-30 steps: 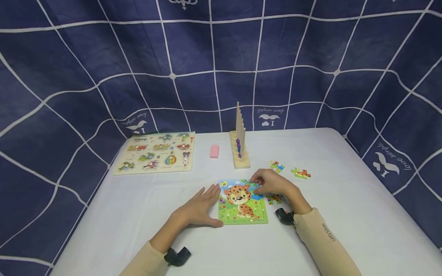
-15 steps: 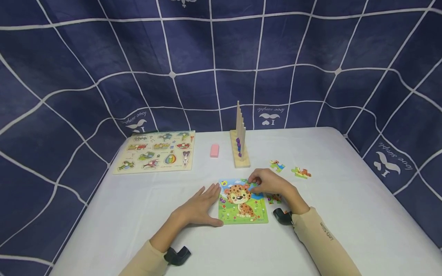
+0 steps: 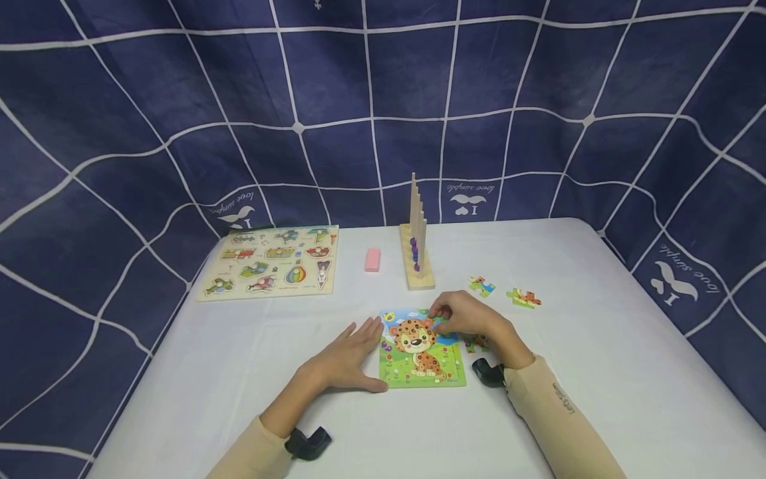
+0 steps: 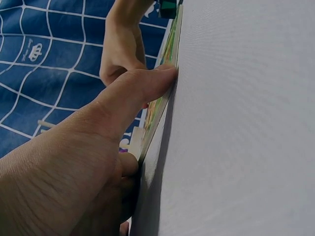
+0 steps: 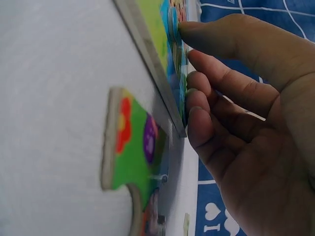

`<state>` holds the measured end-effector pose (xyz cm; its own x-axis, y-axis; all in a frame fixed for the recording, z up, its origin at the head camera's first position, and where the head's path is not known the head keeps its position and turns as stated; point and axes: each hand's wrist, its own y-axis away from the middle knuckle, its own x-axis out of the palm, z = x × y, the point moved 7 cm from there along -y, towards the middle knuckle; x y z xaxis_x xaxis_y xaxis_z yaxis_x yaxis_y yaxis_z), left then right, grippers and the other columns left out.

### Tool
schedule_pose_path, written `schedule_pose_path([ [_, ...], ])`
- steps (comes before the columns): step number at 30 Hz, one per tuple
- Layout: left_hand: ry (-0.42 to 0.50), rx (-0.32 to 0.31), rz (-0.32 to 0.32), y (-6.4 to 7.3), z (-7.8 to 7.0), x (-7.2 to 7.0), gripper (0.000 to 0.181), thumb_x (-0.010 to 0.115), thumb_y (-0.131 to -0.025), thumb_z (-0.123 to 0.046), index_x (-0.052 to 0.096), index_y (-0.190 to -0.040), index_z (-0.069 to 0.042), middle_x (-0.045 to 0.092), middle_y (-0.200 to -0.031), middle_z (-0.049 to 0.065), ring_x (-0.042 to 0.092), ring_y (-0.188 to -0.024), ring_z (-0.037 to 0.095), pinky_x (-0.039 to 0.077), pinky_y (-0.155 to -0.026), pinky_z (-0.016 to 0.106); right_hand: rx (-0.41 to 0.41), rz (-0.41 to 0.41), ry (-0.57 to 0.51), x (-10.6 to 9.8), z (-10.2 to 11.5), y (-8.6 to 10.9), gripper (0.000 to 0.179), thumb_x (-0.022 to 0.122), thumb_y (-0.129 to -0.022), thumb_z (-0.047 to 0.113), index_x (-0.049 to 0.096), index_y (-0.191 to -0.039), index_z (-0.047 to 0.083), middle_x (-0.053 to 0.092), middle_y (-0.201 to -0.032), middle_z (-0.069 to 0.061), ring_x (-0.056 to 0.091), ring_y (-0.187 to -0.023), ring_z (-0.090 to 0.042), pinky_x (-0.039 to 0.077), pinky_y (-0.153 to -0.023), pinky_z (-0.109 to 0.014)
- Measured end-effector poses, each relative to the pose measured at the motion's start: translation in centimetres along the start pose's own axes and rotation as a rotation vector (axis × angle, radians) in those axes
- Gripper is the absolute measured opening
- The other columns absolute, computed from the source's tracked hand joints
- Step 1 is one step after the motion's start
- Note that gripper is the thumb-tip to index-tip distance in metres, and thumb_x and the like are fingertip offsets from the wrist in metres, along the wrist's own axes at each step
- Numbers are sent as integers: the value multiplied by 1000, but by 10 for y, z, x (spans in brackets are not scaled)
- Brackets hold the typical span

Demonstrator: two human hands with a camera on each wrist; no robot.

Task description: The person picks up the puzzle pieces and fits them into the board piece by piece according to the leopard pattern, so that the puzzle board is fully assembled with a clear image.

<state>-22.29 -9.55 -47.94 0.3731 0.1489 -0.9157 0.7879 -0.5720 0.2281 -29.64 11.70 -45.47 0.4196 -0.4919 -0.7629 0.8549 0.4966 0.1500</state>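
Note:
A square leopard jigsaw puzzle (image 3: 421, 380) lies in front of me, most of its picture in place. My left hand (image 3: 344, 359) rests along its left edge, fingers spread, thumb at the near corner; the left wrist view shows the thumb (image 4: 152, 81) on the board's edge. Over the upper right part, my right hand (image 3: 469, 315) pinches a blue jigsaw piece (image 5: 172, 24) that stands slightly raised from the board, thumb against it, fingertips along the edge. Another piece (image 5: 133, 147), green with a red flower, lies just right of the board, partly under the right hand in the head view.
Two loose jigsaw pieces, one blue and green (image 3: 481, 286) and one orange and green (image 3: 524, 298), lie beyond the right hand. A wooden peg stand (image 3: 421, 282) with purple and blue beads, a pink block (image 3: 372, 260) and a vehicle peg puzzle (image 3: 269, 269) stand farther back.
My right hand has shifted slightly left over the puzzle's upper right part. The left hand stays at the left edge.

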Motion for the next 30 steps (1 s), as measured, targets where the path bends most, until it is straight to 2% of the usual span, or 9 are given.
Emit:
schedule_pose_path([
  [6,-1,1,5,0,-1,0,120,64,-71,-76,17,-156,-6,9,-165,4,7,-154,19,8,-126,43,27,2,-18,1,-4,1,22,80,-76,13,71,-95,14,64,-85,3,55,-79,-13,50,-73,-25],
  [30,1,13,-1,1,-1,0,118,65,-72,-75,18,-155,-5,10,-165,6,8,-154,21,10,-126,45,-15,-15,-20,1,0,3,21,78,-78,12,71,-98,12,64,-89,1,55,-79,-12,50,-71,-24],
])
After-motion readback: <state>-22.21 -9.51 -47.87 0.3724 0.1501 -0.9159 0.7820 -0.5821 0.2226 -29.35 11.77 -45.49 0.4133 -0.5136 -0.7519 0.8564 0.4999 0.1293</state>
